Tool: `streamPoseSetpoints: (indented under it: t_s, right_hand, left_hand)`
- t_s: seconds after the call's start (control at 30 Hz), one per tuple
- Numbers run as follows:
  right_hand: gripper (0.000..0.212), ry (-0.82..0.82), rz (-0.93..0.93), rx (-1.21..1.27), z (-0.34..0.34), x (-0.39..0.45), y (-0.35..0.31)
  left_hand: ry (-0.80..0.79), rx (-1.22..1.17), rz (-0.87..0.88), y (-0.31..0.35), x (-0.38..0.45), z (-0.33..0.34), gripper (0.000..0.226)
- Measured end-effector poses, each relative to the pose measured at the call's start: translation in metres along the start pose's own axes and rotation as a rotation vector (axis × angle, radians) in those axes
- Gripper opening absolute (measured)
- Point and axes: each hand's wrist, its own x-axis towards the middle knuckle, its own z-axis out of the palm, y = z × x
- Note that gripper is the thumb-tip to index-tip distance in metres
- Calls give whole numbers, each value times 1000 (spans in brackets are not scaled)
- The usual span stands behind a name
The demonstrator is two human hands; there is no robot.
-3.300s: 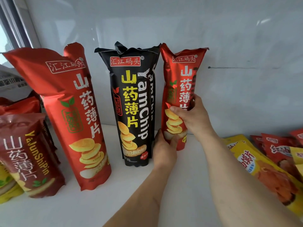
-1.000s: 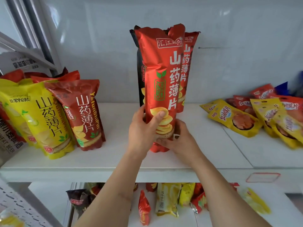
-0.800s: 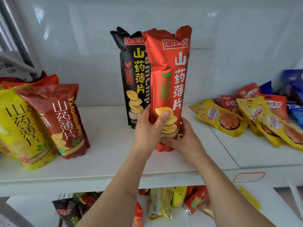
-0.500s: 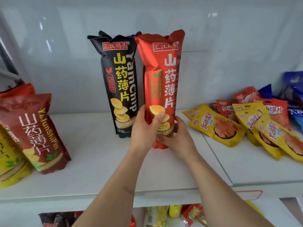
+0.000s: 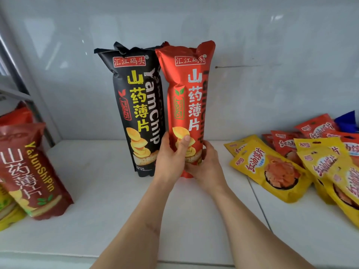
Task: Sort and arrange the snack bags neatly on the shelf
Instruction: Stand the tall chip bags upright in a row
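Both hands clasp the lower part of a tall red chip bag (image 5: 187,105) standing upright on the white shelf (image 5: 108,191): the left hand (image 5: 171,160) wraps its left side, the right hand (image 5: 208,167) cups its right side and base. A tall black chip bag (image 5: 138,105) stands touching it on the left. Yellow snack bags (image 5: 272,169) lie flat to the right, a dark red bag (image 5: 29,171) leans at far left
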Motion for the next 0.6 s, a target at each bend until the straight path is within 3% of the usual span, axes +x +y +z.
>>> streamPoseSetpoints:
  t_s: [0.2,0.37,0.6]
  right_hand:
    - [106,3,15,-14,0,5,0]
    - [98,22,14,-14,2,12,6]
    - [99,-48,28,22,-5,21,5]
  left_hand:
    - [-54,-65,8,10,15,0,44]
    - [-72,-117,18,18,27,4,33]
    - [-115,-237,0,21,39,10,61]
